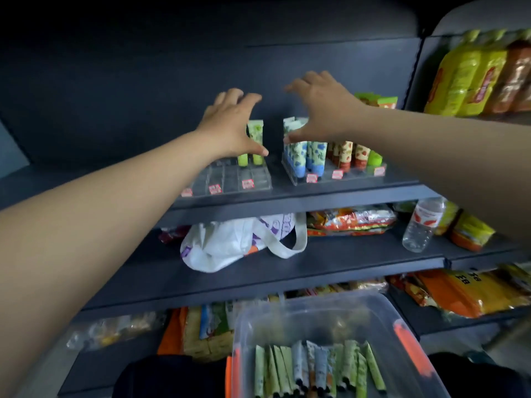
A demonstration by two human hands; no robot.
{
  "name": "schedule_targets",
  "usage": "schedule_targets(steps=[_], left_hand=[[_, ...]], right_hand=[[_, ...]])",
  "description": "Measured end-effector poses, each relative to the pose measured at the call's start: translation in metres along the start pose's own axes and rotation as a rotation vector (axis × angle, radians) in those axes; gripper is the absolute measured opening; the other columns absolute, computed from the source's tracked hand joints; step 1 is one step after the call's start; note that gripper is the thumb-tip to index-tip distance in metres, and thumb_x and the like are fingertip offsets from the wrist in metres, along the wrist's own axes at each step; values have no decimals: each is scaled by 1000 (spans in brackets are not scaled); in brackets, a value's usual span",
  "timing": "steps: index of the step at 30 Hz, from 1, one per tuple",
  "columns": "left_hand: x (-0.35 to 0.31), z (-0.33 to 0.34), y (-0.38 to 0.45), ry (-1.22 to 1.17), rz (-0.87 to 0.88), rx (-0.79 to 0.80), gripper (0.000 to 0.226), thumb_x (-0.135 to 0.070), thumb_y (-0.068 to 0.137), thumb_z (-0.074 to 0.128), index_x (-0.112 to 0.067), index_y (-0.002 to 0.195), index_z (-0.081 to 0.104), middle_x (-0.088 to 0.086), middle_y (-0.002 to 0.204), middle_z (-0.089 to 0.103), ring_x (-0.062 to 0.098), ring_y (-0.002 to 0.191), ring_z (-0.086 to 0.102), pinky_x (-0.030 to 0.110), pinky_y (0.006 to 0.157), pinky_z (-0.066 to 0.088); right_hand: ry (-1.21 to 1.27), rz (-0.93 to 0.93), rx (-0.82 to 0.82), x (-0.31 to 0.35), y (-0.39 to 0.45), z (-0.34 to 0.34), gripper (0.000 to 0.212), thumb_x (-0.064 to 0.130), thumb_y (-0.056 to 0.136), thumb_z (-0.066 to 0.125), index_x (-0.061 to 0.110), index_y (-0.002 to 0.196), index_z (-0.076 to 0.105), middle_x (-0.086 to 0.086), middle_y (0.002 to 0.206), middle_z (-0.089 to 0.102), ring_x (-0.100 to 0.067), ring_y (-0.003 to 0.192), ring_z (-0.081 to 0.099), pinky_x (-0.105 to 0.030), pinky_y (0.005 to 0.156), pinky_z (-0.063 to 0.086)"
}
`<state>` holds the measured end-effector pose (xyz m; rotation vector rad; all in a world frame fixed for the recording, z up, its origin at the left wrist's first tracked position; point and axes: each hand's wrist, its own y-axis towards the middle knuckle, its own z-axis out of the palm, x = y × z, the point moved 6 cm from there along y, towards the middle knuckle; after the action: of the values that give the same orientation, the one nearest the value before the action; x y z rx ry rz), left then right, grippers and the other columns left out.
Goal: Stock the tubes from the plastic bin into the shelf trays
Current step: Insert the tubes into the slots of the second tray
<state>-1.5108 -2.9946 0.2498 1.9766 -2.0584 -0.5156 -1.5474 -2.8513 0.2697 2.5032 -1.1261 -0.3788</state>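
Note:
Two clear trays stand on the upper shelf. The left tray [230,180] holds only two green tubes [255,139] at its back right. The right tray [349,177] holds blue tubes [314,158], red-patterned tubes [352,155] and a green-capped one [375,160]. My left hand [232,122] hovers over the left tray with fingers spread, its thumb against the green tubes. My right hand [319,107] is spread above the right tray, and its thumb touches the top of the blue tubes. Below, the clear plastic bin [316,317] holds several tubes [316,369] lying side by side.
A white tote bag [235,245], snack packets [350,221] and a water bottle [422,225] sit on the middle shelf. Yellow and orange bags [471,73] fill the upper right shelf, more orange packs [474,294] the lower right. Packets [207,331] stand behind the bin.

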Motion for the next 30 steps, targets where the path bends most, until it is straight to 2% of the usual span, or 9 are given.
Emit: schedule_targets(steps=[6,11,16,19,22,27,30], left_hand=[[-45,36,-69,-130,107,-76,85,-41,67,80,-18,138,40,7,132,42,26,125,38,37,104,34],[-66,110,-127,-228,91,94,77,-38,69,79,-17,134,44,5,127,44,24,120,42,34,99,36],[-75,193,-172,-195,104,338,69,-39,76,73,-20,135,42,0,128,42,19,121,40,37,96,41],[-74,238,-187,-209,53,447,69,-38,78,72,-21,136,40,-1,128,41,17,121,40,35,93,43],[-73,288,-204,-244,-21,581,67,-37,78,72,-21,135,41,-1,128,42,18,117,45,32,90,42],[-68,370,-237,-373,-214,755,66,-32,81,70,-19,138,38,0,137,40,17,128,40,30,101,36],[-64,415,-254,-439,-372,825,62,-30,81,69,-16,135,42,3,138,44,18,125,45,29,100,38]], right_hand=[[-27,-75,8,2,-95,28,79,48,70,73,10,133,45,-15,126,48,-33,117,42,-40,100,34],[39,-52,166,2,-167,89,75,48,74,71,12,134,43,-10,127,47,-28,117,41,-38,101,36],[145,49,386,-1,-232,172,74,46,78,67,17,138,37,-4,132,42,-24,123,37,-37,103,38],[231,145,510,-2,-264,223,69,47,78,66,19,136,39,-1,131,42,-23,124,38,-36,101,40],[311,247,630,-3,-289,272,71,47,77,68,22,136,38,-1,139,38,-23,130,34,-39,103,40],[474,443,790,-6,-323,345,73,42,78,69,20,138,36,-3,139,39,-24,131,33,-37,105,38],[584,591,862,-8,-338,381,72,39,77,72,18,137,39,-6,135,42,-25,127,40,-34,103,38]])
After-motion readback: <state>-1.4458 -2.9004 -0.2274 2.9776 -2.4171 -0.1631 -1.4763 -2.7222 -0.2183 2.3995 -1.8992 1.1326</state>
